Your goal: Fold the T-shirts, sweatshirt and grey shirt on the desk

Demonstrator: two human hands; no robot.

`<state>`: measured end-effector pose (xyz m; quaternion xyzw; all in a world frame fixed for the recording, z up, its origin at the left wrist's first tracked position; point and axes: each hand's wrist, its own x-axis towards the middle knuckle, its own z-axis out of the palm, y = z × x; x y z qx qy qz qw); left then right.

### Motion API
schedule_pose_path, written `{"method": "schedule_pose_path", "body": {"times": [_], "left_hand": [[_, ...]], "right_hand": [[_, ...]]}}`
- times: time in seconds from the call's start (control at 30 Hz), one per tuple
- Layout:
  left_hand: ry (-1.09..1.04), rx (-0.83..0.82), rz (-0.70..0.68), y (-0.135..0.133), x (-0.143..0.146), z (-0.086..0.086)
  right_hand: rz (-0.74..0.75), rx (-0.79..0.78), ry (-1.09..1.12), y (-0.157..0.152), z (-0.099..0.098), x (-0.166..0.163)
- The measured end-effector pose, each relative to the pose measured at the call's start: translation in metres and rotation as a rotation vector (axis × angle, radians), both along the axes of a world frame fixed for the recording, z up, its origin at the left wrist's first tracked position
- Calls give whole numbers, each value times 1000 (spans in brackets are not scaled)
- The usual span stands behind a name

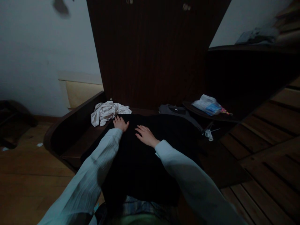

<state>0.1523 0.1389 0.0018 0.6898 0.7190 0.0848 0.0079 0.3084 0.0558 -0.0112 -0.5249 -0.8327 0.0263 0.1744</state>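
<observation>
A large black cloth (pixel 140 168), perhaps a garment, lies spread over a dark wooden surface and hangs down toward my body. My left hand (pixel 121 123) rests flat on its far left part with the fingers spread. Beside it, my right hand (pixel 146 136) lies on the cloth nearer the middle, fingers stretched out to the left. Neither hand grips anything. Just beyond my left hand is a crumpled white cloth (pixel 107 112). The cloth's folds and outline are hard to make out in the dim light.
A dark wooden side panel (pixel 77 107) rises at the left, and a tall dark wooden panel (pixel 152 56) stands behind. To the right, a clear plastic package (pixel 207 104) lies on a shelf, with a grey bag (pixel 174 110) nearby. Wooden slats (pixel 269 150) extend at far right.
</observation>
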Motion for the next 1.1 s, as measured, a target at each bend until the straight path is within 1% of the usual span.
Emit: {"method": "schedule_pose_path", "body": {"times": [0.07,0.13,0.2,0.23,0.27,0.37,0.43,0.5,0.57,0.63,0.73,0.83,1.0,1.1], "left_hand": [[6,2,-4,-1,-2,0],[12,5,-11,-2,-4,0],[10,6,-25,-4,-6,1],[4,6,-31,-4,-7,2],[-3,7,-36,-5,-7,3],[-27,4,-35,-6,-8,5],[-37,-6,-33,-6,-8,6],[-44,-15,-33,-7,-8,7],[-46,-15,-40,-7,-9,8],[-42,-3,-48,-7,-9,7],[-32,12,-49,-6,-10,5],[-23,23,-47,-6,-10,4],[-21,24,-50,-7,-9,6],[-16,23,-55,-7,-9,6]], "right_hand": [[28,-15,-6,0,3,2],[68,-37,-20,-1,12,10],[28,-24,-19,-5,26,27],[-43,7,-7,-9,36,39],[-143,58,15,-14,46,54],[-361,203,65,-30,77,109],[-501,232,79,-40,93,149],[-617,182,117,-48,103,186],[-688,66,217,-53,106,215],[-690,-70,333,-55,103,233],[-627,-198,447,-56,94,241],[-612,-242,490,-53,90,236],[-562,-341,615,-53,98,228],[-553,-404,586,-61,100,232]]}}
